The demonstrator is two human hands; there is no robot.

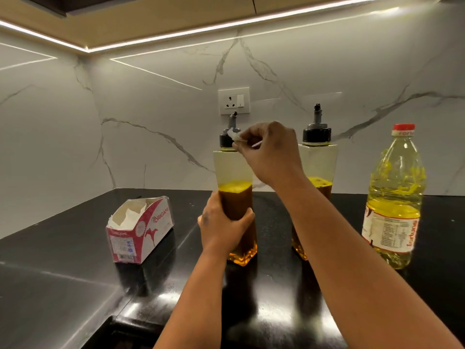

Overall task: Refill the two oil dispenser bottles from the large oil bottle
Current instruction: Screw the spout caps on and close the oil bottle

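Two square clear dispenser bottles stand on the black counter, each about half full of amber oil and fitted with a black cap and grey spout. My left hand [224, 226] grips the lower body of the left dispenser bottle [235, 170]. My right hand [270, 151] pinches a small white tissue [233, 136] against that bottle's cap. Behind my right forearm stands the right dispenser bottle [319, 157]. At the far right is the large oil bottle [395, 197], upright, with yellow oil, a red cap and a "fortune" label.
An opened red-and-white tissue box [139, 230] lies on the black counter [75, 273] to the left of the bottles. A wall socket [234, 100] sits on the marble backsplash behind them. The counter's front edge drops off at the lower left.
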